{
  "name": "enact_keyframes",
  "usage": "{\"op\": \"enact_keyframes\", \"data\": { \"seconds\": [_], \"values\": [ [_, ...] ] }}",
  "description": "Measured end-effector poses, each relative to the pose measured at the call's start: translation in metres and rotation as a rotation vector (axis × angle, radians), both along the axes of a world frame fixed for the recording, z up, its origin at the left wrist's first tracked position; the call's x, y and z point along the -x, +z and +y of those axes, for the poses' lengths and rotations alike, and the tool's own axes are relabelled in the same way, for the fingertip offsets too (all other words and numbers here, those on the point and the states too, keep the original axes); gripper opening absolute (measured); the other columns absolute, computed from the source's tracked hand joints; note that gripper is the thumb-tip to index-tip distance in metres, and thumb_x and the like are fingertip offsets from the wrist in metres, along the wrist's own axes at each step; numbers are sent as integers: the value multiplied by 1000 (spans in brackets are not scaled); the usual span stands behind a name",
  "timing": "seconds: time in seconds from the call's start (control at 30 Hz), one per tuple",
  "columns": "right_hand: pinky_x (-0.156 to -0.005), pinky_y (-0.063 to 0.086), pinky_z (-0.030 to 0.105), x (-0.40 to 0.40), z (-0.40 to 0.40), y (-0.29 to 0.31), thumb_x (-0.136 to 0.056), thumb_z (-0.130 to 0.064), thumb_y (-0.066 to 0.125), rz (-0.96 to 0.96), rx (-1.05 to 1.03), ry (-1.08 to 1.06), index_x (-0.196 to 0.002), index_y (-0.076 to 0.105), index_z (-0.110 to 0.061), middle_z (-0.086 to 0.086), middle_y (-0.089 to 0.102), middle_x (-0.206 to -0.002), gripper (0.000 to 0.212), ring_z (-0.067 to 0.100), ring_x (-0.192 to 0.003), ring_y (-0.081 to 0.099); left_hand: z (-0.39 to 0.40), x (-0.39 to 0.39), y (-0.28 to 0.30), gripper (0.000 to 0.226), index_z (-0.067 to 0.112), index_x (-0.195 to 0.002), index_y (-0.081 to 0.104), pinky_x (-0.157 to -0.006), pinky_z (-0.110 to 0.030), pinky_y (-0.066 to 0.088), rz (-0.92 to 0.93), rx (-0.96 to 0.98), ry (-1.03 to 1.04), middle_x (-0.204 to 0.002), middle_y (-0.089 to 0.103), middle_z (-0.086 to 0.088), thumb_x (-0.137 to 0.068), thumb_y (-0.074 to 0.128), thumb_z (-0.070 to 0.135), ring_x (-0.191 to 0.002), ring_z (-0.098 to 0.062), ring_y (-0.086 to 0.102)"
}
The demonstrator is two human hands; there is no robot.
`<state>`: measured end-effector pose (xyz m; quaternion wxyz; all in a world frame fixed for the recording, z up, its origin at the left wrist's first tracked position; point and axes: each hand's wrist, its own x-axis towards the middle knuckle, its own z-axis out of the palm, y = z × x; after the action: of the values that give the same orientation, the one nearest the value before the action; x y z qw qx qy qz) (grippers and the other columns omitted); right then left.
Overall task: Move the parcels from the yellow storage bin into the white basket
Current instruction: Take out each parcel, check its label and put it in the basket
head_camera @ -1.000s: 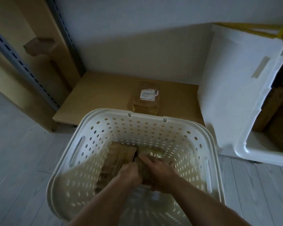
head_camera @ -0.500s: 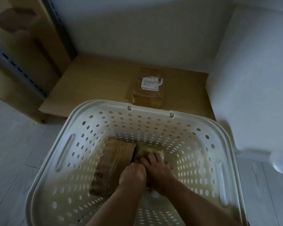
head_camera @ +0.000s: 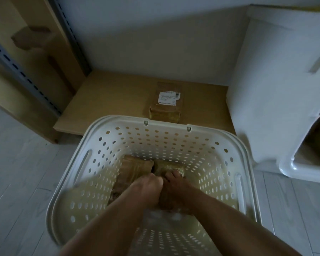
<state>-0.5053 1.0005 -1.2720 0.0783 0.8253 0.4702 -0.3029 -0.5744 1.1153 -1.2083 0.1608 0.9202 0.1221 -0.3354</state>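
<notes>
The white perforated basket (head_camera: 92, 163) stands on the floor below me. Two brown taped parcels lie side by side on its bottom. My right hand (head_camera: 175, 183) has its fingers curled over the top of the right parcel (head_camera: 171, 167). At that parcel's left edge, in the gap beside the left parcel (head_camera: 133, 172), my left hand (head_camera: 149, 183) grips with curled fingers. A third brown parcel (head_camera: 166, 106) with a white label lies on a wooden board behind the basket. The storage bin's tall white side (head_camera: 277, 89) stands at the right, with a thin yellow strip on top.
The wooden board (head_camera: 109, 100) lies on the floor against the wall. A metal shelf upright (head_camera: 70, 36) and cardboard stand at the left. A white tub rim (head_camera: 301, 169) sits at the lower right. Pale floorboards surround the basket.
Both hands stay low in the basket on the right parcel. The view has swung a little, so the white bin at the right shows more again.
</notes>
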Motion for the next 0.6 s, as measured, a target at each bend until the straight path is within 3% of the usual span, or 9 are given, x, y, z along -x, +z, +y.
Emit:
{"op": "enact_keyframes", "data": {
  "seconds": [0.17,0.27,0.33,0.4,0.5,0.6],
  "values": [
    [-120,28,54,-18,-6,40,-101,-12,53,-97,41,64,-156,28,-7,17,20,-164,61,38,-150,22,32,1,37,37,9,-140,52,-117,-37,36,-177,-93,-45,-151,48,-9,-109,32,11,-139,-23,46],
    [-116,35,55,-31,-13,81,-92,-13,68,-157,-12,76,-159,18,-15,10,20,-165,84,34,-150,24,37,5,67,38,14,-142,52,-114,-34,40,-266,-85,-45,-150,51,-6,-106,38,7,-136,-20,49],
    [-116,36,50,-34,-19,106,-92,-7,64,-147,-61,54,-160,13,-18,5,20,-165,87,29,-150,27,34,7,85,42,18,-142,51,-112,-34,41,-306,-60,-63,-150,51,-3,-103,43,6,-135,-18,50],
    [-117,35,44,-31,-24,131,-92,-4,61,-140,-125,66,-161,12,-19,2,22,-165,86,27,-149,29,30,9,102,39,22,-138,54,-106,-30,44,-328,-36,-106,-145,55,0,-102,47,9,-129,-15,53],
    [-117,36,42,-17,-36,179,-94,-20,65,-142,-264,85,-160,17,-24,-2,26,-164,81,22,-147,32,24,12,137,36,25,-133,58,-91,-22,44,-396,-29,-202,-134,59,6,-100,52,13,-117,-9,55],
    [-108,44,39,0,-53,224,-92,-32,67,-135,-471,50,-155,24,-27,-4,34,-158,76,19,-139,41,20,21,174,15,23,-108,65,-75,-19,45,-578,9,-200,-108,61,10,-98,55,19,-96,-8,58]
  ]
}}
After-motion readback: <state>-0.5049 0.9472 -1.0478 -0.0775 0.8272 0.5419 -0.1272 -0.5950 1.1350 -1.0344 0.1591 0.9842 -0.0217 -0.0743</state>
